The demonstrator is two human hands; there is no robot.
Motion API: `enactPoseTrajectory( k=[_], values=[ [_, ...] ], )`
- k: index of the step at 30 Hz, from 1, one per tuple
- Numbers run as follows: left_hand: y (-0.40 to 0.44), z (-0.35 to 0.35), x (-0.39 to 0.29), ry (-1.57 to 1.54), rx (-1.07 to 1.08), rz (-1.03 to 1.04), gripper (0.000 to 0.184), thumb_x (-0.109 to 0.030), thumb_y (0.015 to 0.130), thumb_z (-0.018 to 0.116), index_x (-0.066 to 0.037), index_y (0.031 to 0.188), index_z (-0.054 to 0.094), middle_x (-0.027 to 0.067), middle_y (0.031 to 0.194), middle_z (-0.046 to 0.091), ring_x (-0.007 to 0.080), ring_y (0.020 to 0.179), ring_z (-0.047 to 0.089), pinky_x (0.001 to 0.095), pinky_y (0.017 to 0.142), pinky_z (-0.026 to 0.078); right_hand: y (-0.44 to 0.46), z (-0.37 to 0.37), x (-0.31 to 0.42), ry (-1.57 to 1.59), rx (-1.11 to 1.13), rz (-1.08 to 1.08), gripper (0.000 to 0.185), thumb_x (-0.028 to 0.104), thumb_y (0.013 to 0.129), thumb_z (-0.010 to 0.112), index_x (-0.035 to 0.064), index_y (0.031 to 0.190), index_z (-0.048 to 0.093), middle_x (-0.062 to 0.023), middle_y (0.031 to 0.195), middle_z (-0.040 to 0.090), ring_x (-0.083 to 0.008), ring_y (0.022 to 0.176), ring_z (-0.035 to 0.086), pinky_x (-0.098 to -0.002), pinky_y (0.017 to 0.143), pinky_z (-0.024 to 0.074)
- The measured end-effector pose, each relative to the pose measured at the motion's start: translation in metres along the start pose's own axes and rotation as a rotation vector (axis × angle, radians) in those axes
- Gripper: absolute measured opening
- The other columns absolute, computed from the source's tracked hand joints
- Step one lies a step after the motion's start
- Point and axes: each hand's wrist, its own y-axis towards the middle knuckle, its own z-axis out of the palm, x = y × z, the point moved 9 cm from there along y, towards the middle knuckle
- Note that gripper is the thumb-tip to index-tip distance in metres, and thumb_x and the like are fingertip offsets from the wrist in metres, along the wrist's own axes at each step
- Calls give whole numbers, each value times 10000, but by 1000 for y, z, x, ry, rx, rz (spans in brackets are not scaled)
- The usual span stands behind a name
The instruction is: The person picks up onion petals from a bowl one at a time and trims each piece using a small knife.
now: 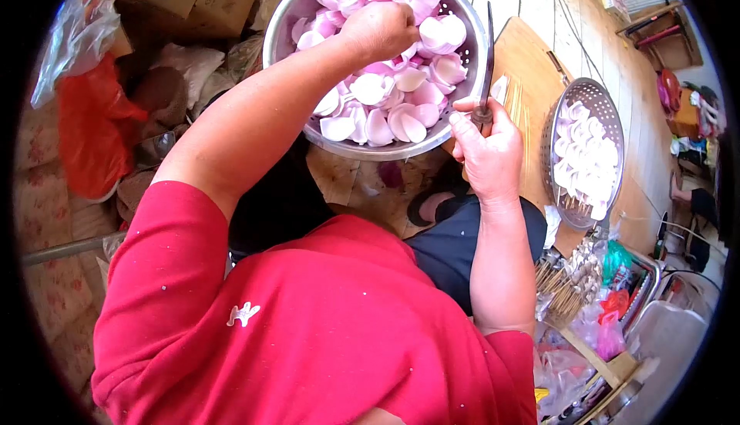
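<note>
The left hand (385, 32) reaches over onion pieces (372, 89) in the metal bowl (370, 150), set centrally, presumably for easy reach; hidden fingertips mean I cannot tell whether they pinch anything. The right hand (491, 151) is clamped around an upright knife (489, 59), probably keeping its blade clear of the left.

A lone head-worn camera looks forward and steeply down, close above a red shirt (331, 325), toward a metal colander (370, 148) on the far side; black rings the wide round view, which curves this room at right.
</note>
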Motion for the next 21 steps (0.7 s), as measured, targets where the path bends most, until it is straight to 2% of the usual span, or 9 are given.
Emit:
enactPoseTrajectory(
  k=[1, 4, 8, 12, 13, 14, 16, 18, 21],
  values=[
    [3, -1, -1, -45, -92, 12, 328, -240, 842, 520, -40, 1068, 651, 211, 955, 674, 365, 878, 659, 465, 829, 510, 1, 1, 0, 32, 2, -4, 121, 101, 841, 682, 42, 929, 625, 34, 670, 573, -33, 537, 505, -198, 494, 407],
    [7, 15, -15, -157, -54, 142, 341, -242, 844, 509, -55, 1097, 638, 185, 970, 679, 366, 889, 654, 471, 837, 504, 6, 10, -4, 44, 33, -15, 113, 90, 840, 680, 41, 926, 624, 37, 665, 569, -32, 538, 504, -198, 495, 408],
    [12, 27, -21, 9, 88, 181, 347, -281, 856, 476, -44, 1012, 676, 196, 960, 673, 379, 894, 647, 466, 846, 494, 9, 16, -6, 9, 46, 3, 114, 104, 840, 674, 43, 923, 625, 44, 633, 556, -33, 532, 497, -206, 499, 410],
    [10, -8, -6, -159, -44, 59, 403, -338, 869, 468, 3, 917, 678, 236, 872, 664, 404, 857, 640, 474, 822, 497, 8, 15, -10, 7, 38, 16, 116, 110, 839, 671, 45, 923, 623, 43, 632, 565, -34, 538, 504, -212, 501, 407],
    [7, -12, -4, -239, -99, 121, 377, -302, 914, 468, 37, 895, 631, 191, 753, 649, 277, 687, 673, 387, 690, 533, 7, 15, -10, 8, 38, 17, 116, 110, 839, 671, 45, 923, 623, 43, 632, 565, -34, 538, 504, -212, 501, 407],
    [3, -17, -2, -303, -144, 150, 321, -268, 916, 523, 31, 888, 636, 148, 739, 662, 188, 649, 671, 338, 632, 543, 6, 17, -10, -19, 42, 29, 117, 108, 838, 670, 45, 925, 623, 42, 633, 567, -32, 541, 501, -213, 501, 404],
    [-7, -18, -2, -431, -34, 34, 167, -166, 886, 603, -1, 870, 627, 101, 750, 655, 141, 676, 667, 300, 619, 544, 4, 21, -10, -42, 51, 38, 118, 107, 838, 670, 46, 927, 622, 41, 634, 569, -30, 543, 499, -214, 502, 401],
    [-17, -16, 1, -553, -17, 23, 120, -126, 856, 640, -15, 891, 611, 78, 771, 643, 128, 670, 655, 290, 606, 540, 2, 26, -14, -75, 83, 48, 131, 115, 835, 670, 42, 930, 618, 37, 634, 572, -29, 543, 492, -214, 507, 402],
    [-34, -17, 3, -716, -41, -7, 174, -63, 810, 683, -31, 941, 574, 47, 802, 614, 113, 660, 629, 273, 580, 526, -1, 33, -18, -144, 115, 43, 161, 139, 825, 675, 37, 937, 620, 32, 648, 584, -31, 562, 499, -219, 534, 420]
  ],
)
